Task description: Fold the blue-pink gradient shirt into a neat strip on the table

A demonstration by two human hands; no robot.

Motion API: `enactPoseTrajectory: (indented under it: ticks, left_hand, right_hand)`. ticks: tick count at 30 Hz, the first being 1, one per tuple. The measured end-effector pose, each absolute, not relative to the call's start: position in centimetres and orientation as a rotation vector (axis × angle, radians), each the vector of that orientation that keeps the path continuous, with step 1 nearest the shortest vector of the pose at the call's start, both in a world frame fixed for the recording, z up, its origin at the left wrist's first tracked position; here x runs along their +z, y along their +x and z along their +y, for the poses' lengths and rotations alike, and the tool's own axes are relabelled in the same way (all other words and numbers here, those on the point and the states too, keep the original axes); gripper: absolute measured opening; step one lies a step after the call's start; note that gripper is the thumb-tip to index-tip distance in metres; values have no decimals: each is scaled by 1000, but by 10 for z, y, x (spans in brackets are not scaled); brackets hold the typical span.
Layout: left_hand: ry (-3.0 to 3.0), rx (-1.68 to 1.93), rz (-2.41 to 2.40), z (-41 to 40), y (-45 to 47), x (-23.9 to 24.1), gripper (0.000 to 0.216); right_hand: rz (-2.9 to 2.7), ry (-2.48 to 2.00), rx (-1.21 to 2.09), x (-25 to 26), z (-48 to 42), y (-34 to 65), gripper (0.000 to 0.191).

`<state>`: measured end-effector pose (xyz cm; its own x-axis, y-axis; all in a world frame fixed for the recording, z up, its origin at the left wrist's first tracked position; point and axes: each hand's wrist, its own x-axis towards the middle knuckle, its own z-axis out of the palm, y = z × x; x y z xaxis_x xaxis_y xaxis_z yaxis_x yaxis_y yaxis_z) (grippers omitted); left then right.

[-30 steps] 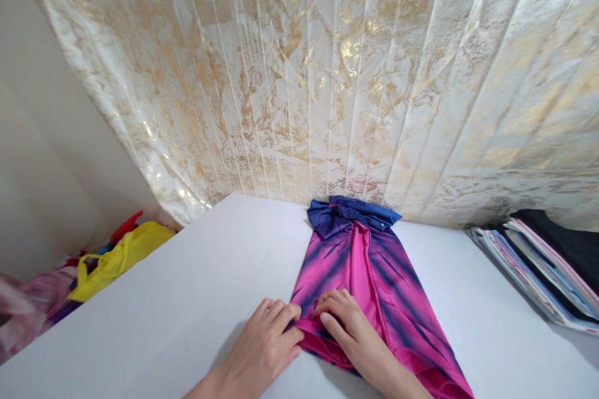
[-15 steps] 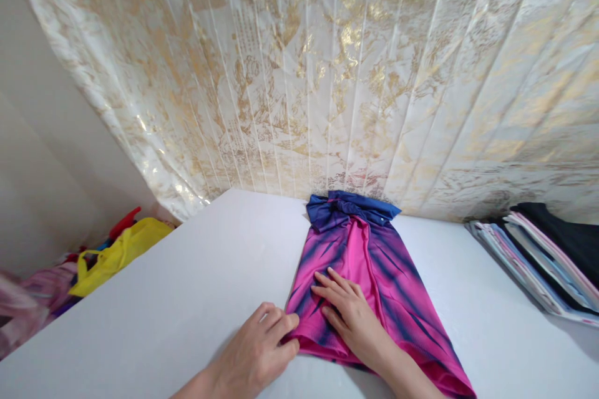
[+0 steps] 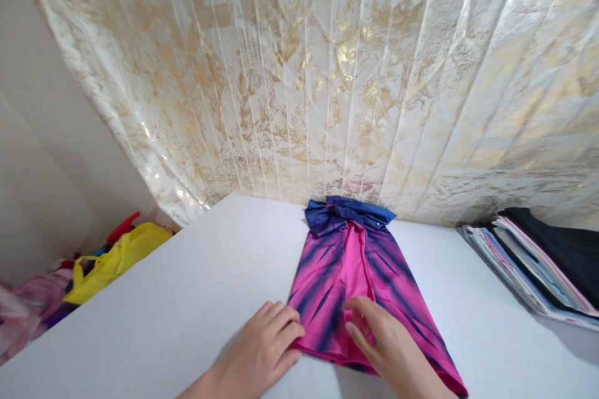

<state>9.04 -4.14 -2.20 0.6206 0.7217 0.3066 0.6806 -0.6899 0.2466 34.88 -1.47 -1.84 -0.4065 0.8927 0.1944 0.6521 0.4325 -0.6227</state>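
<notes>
Pink-and-navy, lightly shiny fabric makes up the garment (image 3: 321,290), which lies lengthwise on the white table (image 3: 210,268), its bunched navy end far and its hem near. The left hand (image 3: 262,346) is at the near left corner of the hem, fingers bent over the edge; whether it pinches the cloth, one cannot tell. The right hand (image 3: 388,340) is over the bright pink middle strip, fingers curved and thumb apart from the index finger, seemingly gripping nothing. The step in hand looks like straightening and arranging the near part of the garment; the next move seems to call for steadying the left corner while the right hand evens the middle layers. No brand can be read: a small pale mark on the navy end is too tiny, and the far patterned sheet (image 3: 281,75) bears columns of illegible characters.
</notes>
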Motion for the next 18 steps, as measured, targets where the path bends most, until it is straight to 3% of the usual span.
enactPoseTrajectory:
  ticks: [3,6,13,18]
  left_hand:
    - [2704,621,1190,-37,96,-22,7]
    - [2691,663,1199,-35,98,-24,8]
    - [2652,643,1228,-35,93,-32,18]
    - [2579,739,1233,-35,93,-32,22]
  right_hand:
    - [-2304,-1346,553,-24,-29,349,27]
    - [-2348,-1307,415,-31,-32,344,44]
    - [-2197,-1076,203,-34,-27,338,26]
    - [-2309,-1000,231,-31,-29,336,22]
